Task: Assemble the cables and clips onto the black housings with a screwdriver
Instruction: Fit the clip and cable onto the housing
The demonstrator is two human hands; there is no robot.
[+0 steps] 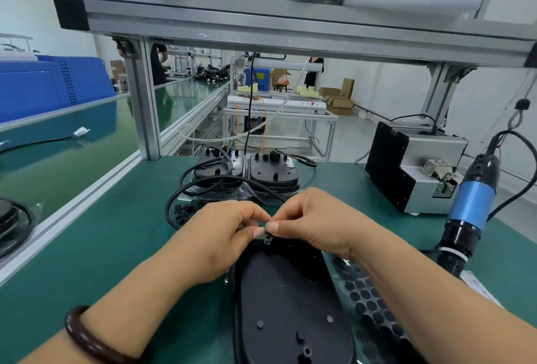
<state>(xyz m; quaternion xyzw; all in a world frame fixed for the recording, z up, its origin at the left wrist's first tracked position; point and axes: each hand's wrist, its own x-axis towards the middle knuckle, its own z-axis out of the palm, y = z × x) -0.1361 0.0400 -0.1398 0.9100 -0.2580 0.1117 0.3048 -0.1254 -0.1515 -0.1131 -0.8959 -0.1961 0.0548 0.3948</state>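
Found left grip (pixel 232 227) and right grip (pixel 308 218) closed, pinching small clip (pixel 267 238) over far end of housing (pixel 284 291), near tabletop (pixel 116 247) front edge. Judged best: seat clip square on post before fetching screwdriver (pixel 470 209) at right edge.

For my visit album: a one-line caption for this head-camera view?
Left hand and right hand pinch a small clip above a black housing.

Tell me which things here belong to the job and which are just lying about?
Job: left hand, right hand, small clip pinched between them, near housing, cable, loose clips, screwdriver.
Lying about: grey machine, sheet of black dots, blue crate.
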